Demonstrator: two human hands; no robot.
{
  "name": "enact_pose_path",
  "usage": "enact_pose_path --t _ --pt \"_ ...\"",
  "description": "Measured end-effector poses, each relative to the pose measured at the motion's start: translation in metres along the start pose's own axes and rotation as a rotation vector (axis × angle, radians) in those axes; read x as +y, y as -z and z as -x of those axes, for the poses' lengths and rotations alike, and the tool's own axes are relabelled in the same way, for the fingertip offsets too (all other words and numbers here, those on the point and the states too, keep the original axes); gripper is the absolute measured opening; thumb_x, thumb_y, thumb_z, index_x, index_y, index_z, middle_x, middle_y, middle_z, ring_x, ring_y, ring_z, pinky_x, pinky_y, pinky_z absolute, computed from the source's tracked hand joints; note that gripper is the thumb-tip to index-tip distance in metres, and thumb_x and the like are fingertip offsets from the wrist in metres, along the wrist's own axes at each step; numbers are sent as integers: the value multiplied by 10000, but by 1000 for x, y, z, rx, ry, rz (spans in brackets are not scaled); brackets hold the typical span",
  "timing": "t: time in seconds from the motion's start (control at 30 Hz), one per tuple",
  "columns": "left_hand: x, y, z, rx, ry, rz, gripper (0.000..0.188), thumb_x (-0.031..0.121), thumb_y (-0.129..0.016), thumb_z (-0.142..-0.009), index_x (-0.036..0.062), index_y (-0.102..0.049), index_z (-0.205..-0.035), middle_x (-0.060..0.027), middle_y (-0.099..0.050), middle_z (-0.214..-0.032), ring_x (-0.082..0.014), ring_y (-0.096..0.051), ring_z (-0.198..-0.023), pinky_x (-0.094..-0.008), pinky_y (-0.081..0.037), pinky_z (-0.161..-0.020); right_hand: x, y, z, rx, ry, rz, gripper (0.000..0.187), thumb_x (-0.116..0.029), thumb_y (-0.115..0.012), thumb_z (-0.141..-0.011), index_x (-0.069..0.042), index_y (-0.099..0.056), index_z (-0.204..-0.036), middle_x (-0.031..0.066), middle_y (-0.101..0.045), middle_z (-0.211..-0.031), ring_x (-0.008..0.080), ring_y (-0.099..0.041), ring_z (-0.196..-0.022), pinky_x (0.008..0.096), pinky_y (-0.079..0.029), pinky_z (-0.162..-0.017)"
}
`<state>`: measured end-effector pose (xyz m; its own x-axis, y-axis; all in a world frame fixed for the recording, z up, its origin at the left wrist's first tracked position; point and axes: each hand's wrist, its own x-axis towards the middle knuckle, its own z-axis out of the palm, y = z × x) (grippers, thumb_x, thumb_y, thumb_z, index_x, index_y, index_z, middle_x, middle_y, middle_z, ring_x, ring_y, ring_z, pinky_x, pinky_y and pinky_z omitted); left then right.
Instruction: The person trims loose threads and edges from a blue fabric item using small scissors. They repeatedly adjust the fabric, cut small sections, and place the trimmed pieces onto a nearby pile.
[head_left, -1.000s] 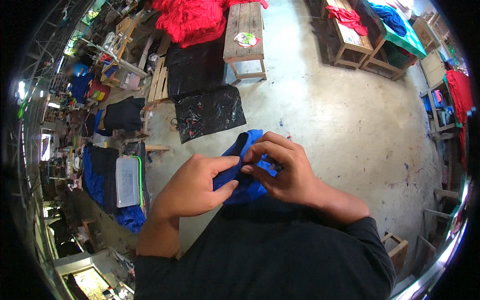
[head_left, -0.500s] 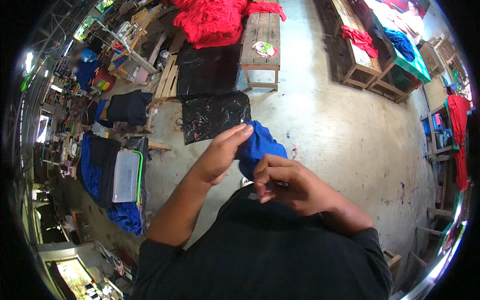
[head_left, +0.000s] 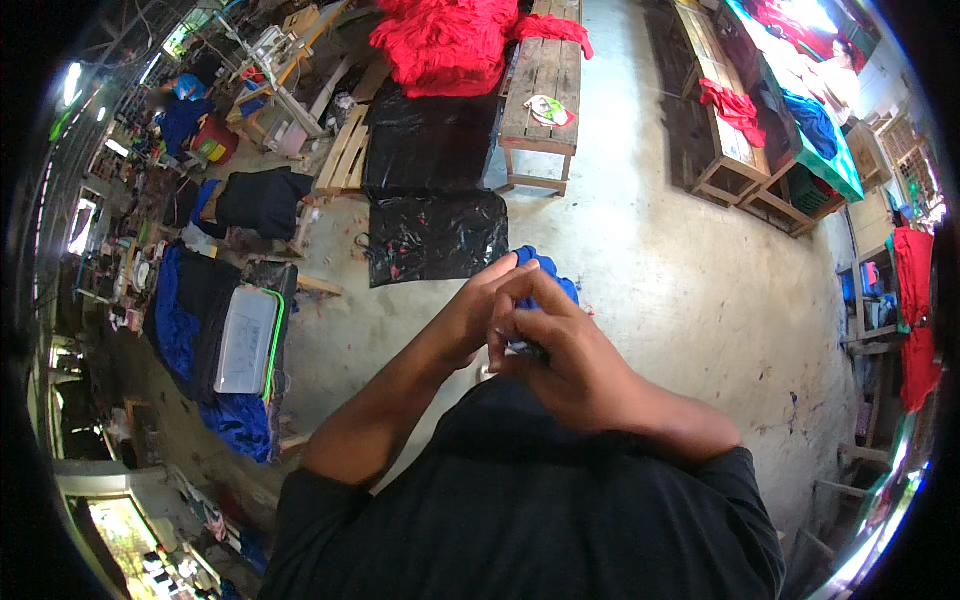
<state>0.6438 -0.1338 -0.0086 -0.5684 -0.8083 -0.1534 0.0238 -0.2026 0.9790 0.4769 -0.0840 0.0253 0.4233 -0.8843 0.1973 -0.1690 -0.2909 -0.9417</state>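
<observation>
blue piece: matt cloth | black sheet: glossy, crinkled plastic | bench: rough wood

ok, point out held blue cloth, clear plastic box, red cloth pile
Held blue cloth [head_left: 562, 284], head view, exposed upper folds.
Clear plastic box [head_left: 243, 340], head view, flat face middle.
Red cloth pile [head_left: 443, 48], head view, middle of visible part.

A broad lane of concrete floor opens right of the wooden bench while 2 obstacles, a red fabric heap and a slatted pallet, crowd its left, and the left hand and right hand fill space on its near side.
</observation>
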Motion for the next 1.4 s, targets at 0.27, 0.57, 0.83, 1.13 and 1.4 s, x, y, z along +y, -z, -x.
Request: enact_pose_path --t 0.27,0.57,0.83,1.13,1.4 --pt "-16 4 3 37 -9 -49 520 404 -608 -963 15 -482 -1285 -97 -600 -1162 -154 -616 -1088 -295 -549 -900 11 -20 -12 177 129 177 213 59 -736 -802 -17 -632 -971 167 -527 -1194 351 -626 -1016 403 -545 -836" --pt "-45 17 12 66 -59 -35 592 469 -679 -948 36 -512 -1316 -60 -584 -1258 -140 -555 -1183 -336 -468 -1023 20 -18 -15 117 116 126 340 -17 -809 -749 -44 -637 -1041 148 -586 -1087 289 -645 -897 371 -517 -743" --pt "26 26 36 3 -100 -485 430 274 -801 -862 -33 -709 -1149 -159 -742 -1079 -159 -679 -988 -320 -509 -928 55 35 -50 -245 96 -119 203 -57 -543 -997 25 -666 -1135 128 -677 -1071 230 -637 -998 336 -484 -904" --pt "86 31 80 -89 71 -496 361 150 -786 -807 -63 -703 -1086 -127 -734 -954 -140 -664 -884 -295 -516 -849 58 43 -42 -343 245 -286 85 -55 -725 -909 17 -692 -938 109 -677 -901 184 -618 -860 325 -482 -790" --pt "88 23 65 -119 117 -531 361 91 -799 -772 -56 -695 -1084 -52 -718 -910 -91 -632 -853 -251 -489 -799 51 56 -22 -277 31 -296 108 -93 -709 -924 12 -700 -946 97 -700 -874 185 -648 -839 339 -493 -782"
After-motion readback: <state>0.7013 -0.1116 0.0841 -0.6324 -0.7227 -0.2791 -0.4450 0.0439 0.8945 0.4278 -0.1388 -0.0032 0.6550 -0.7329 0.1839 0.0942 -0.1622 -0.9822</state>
